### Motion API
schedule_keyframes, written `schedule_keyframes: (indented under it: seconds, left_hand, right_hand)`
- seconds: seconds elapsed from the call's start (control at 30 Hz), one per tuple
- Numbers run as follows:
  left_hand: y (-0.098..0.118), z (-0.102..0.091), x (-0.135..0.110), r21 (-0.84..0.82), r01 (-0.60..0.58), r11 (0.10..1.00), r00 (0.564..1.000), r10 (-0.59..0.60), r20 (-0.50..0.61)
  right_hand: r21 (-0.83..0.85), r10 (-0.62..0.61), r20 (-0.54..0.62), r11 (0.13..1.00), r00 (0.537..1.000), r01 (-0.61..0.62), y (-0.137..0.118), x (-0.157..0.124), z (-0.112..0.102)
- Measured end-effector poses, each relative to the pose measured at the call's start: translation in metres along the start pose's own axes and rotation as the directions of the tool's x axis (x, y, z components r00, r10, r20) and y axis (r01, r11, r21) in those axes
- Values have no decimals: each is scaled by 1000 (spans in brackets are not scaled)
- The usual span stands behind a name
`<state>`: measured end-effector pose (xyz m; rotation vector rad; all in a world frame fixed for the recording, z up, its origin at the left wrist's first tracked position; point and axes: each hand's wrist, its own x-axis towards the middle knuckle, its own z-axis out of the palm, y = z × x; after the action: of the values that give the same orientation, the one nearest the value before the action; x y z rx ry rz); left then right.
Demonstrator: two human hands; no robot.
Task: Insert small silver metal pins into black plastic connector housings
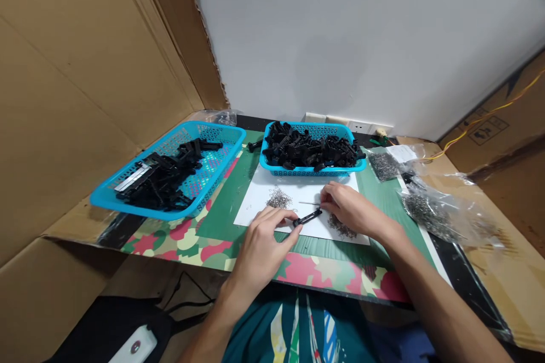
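Observation:
My left hand [264,240] pinches one end of a small black plastic part [307,217] and holds it just above a white sheet of paper [259,195]. My right hand [349,208] is closed in a pinch on a thin metal pin [309,203] whose tip points left, just above the black part. Two small heaps of metal springs lie on the paper, one [279,198] ahead of my left hand, the other [342,227] under my right wrist.
Two blue baskets of black plastic parts stand behind the paper, one at the left [128,201], one in the middle [313,171]. Clear bags of small metal pieces [430,212] lie at the right. Cardboard walls [76,96] close in the left side.

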<state>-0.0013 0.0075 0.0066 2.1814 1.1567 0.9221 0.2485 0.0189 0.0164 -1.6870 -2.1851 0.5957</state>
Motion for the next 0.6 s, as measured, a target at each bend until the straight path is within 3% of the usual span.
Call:
schedule_keyframes:
  seconds: [0.13, 0.33, 0.5, 0.6]
  left_hand:
    - [0, 1, 0, 10, -28, 1000, 999, 28, -19]
    - [0, 4, 0, 10, -94, 996, 995, 94, -42]
    - [-1, 5, -1, 0, -140, 990, 988, 139, -70]
    - [-1, 5, -2, 8, -146, 989, 987, 146, -69]
  right_hand:
    - [-5, -20, -71, 1000, 997, 20, 4, -1, 1]
    - [177, -117, -213, 972, 970, 157, -8, 0, -7]
    - [153, -214, -308, 950, 927, 271, -11, 0, -4]
    - [126, -223, -281, 956, 934, 266, -7, -1, -1]
